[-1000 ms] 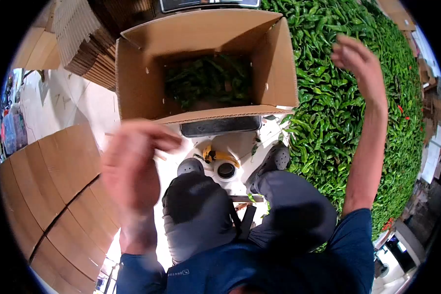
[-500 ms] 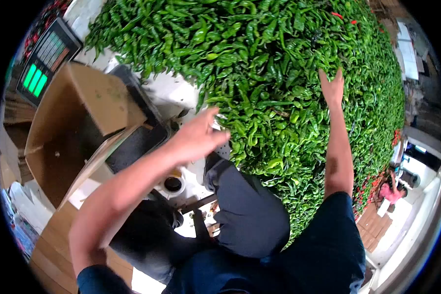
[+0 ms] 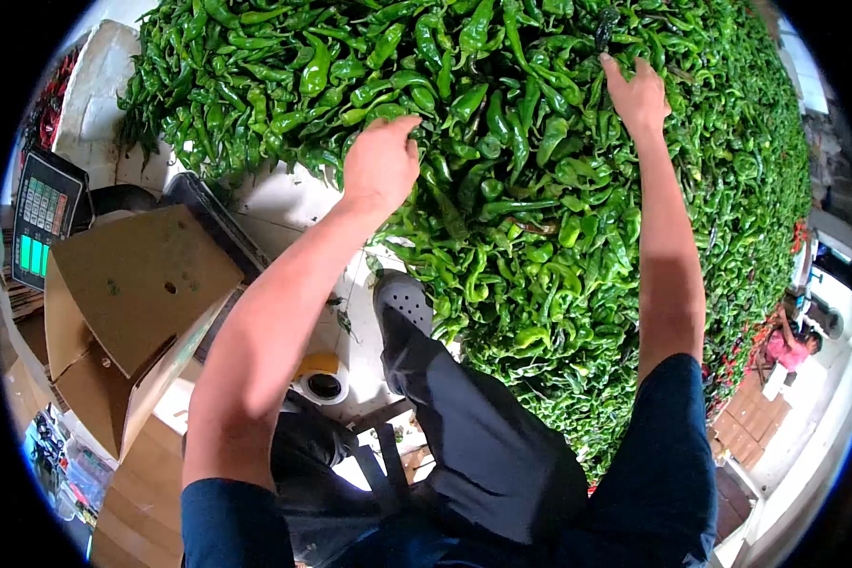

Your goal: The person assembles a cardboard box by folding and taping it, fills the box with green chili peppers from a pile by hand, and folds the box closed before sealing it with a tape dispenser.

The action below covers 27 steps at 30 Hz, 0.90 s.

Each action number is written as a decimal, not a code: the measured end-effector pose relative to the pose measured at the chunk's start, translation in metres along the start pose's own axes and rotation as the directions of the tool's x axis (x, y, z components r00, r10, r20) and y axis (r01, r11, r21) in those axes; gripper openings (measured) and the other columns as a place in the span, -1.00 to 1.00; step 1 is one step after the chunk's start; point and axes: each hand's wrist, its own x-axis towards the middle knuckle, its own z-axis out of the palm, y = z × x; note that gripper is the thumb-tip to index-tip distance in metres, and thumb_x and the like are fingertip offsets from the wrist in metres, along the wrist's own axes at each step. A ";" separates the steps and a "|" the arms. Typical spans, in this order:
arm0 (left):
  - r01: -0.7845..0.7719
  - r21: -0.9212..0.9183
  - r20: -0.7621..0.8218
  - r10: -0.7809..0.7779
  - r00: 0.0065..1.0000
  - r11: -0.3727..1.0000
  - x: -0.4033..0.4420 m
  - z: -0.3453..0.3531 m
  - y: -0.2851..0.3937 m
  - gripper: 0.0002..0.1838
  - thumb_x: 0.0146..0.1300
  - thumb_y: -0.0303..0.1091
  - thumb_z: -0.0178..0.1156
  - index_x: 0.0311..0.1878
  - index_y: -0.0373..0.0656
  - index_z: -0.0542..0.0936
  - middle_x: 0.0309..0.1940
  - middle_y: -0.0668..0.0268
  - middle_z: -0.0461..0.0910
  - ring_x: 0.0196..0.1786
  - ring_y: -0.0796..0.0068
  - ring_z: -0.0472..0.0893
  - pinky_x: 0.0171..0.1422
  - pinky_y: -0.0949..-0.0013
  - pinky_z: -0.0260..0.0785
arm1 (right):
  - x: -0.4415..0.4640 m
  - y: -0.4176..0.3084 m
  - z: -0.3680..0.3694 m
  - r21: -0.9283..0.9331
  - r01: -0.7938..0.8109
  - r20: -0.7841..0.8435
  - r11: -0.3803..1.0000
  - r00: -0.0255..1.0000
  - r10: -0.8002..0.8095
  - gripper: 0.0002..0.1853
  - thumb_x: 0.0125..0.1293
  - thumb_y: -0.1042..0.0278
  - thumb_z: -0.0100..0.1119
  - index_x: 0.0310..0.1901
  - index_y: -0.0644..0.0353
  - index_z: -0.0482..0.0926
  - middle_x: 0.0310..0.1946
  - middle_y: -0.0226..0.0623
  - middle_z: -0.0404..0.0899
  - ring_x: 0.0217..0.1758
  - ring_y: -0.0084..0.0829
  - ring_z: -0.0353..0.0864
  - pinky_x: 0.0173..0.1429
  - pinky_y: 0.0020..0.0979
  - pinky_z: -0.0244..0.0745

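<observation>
A large heap of green peppers (image 3: 530,237) fills the middle and right of the view. My left hand (image 3: 382,163) is over the heap's near left edge, fingers bent with thumb and forefinger apart, and nothing shows in it. Further right and farther up, my right hand (image 3: 637,93) reaches onto the peppers, thumb and forefinger spread, just below a dark, blackened pepper (image 3: 607,28). An open cardboard box (image 3: 147,284) stands at the left; its inside is mostly hidden by its flap.
A scale display (image 3: 44,213) with green digits stands behind the box. A tape roll (image 3: 323,382) lies on the floor beside my feet. Flat cardboard (image 3: 142,483) is at the lower left. Another person (image 3: 788,348) in pink is at the far right.
The view has swung from the box to the pepper heap. Both hands have moved over the heap and now reach down to it, the left hand farther forward than before.
</observation>
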 end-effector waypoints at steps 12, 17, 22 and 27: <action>0.007 -0.244 -0.208 -0.060 0.976 0.970 -0.014 0.006 -0.018 -0.87 0.31 -0.39 0.30 -0.14 -0.20 0.63 -0.36 0.04 0.70 -0.33 0.12 0.71 -0.20 0.22 0.54 | -0.039 0.014 0.040 0.226 0.157 -0.168 0.962 0.978 -0.120 -0.26 0.41 -0.26 0.08 0.34 0.26 0.46 0.25 0.06 0.54 0.36 0.01 0.48 0.46 0.08 0.22; 0.010 -0.225 0.088 0.010 0.996 0.974 -0.165 -0.028 -0.073 -0.77 0.47 -0.24 0.18 -0.09 -0.24 0.62 -0.30 0.19 0.63 -0.28 0.46 0.57 -0.15 0.32 0.48 | -0.035 0.012 0.041 0.167 0.168 -0.162 0.971 0.977 -0.141 -0.26 0.42 -0.26 0.06 0.37 0.24 0.44 0.24 0.09 0.54 0.38 0.02 0.46 0.48 0.10 0.18; 0.235 0.307 0.327 -0.334 0.884 0.922 -0.251 -0.031 -0.102 -0.69 0.45 -0.18 0.17 -0.11 -0.28 0.65 -0.23 0.02 0.68 -0.16 0.27 0.72 -0.10 0.23 0.55 | -0.032 0.015 0.051 0.109 0.123 -0.147 0.986 0.983 -0.106 -0.23 0.41 -0.30 0.06 0.36 0.25 0.45 0.22 0.10 0.56 0.31 0.03 0.54 0.41 0.15 0.31; 0.751 -0.520 0.473 -0.594 0.650 0.408 -0.250 -0.025 -0.123 -0.72 0.36 -0.30 0.20 -0.11 -0.37 0.69 -0.10 0.12 0.73 -0.08 0.36 0.71 0.06 0.29 0.57 | -0.145 -0.062 -0.048 0.304 0.452 -0.544 0.839 0.805 -0.236 -0.64 0.32 0.32 0.33 0.08 0.33 0.65 0.11 0.00 0.65 0.18 -0.16 0.64 0.30 -0.22 0.50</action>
